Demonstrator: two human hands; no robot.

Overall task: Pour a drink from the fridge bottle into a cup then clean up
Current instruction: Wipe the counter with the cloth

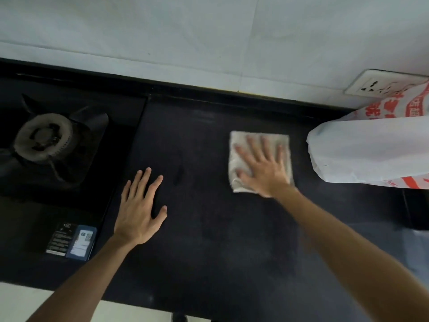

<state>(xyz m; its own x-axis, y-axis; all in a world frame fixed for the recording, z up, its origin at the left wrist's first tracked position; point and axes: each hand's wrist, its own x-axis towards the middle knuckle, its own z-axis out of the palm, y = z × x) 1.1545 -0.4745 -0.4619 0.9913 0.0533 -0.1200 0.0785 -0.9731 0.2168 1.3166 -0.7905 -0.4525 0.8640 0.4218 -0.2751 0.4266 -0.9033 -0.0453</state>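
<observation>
A folded white cloth (241,141) lies flat on the dark countertop (209,240), right of centre. My right hand (262,166) presses down on the cloth with fingers spread flat. My left hand (139,210) rests flat on the bare counter beside the stove, fingers apart, holding nothing. A faint wet streak (180,173) shows on the counter between the two hands. No bottle or cup is in view.
A gas stove burner (44,138) with its black grate sits at the left, with labels (72,240) on the stove's front part. A white plastic bag with red print (371,145) stands at the right. A wall socket (376,86) is behind it on the white wall.
</observation>
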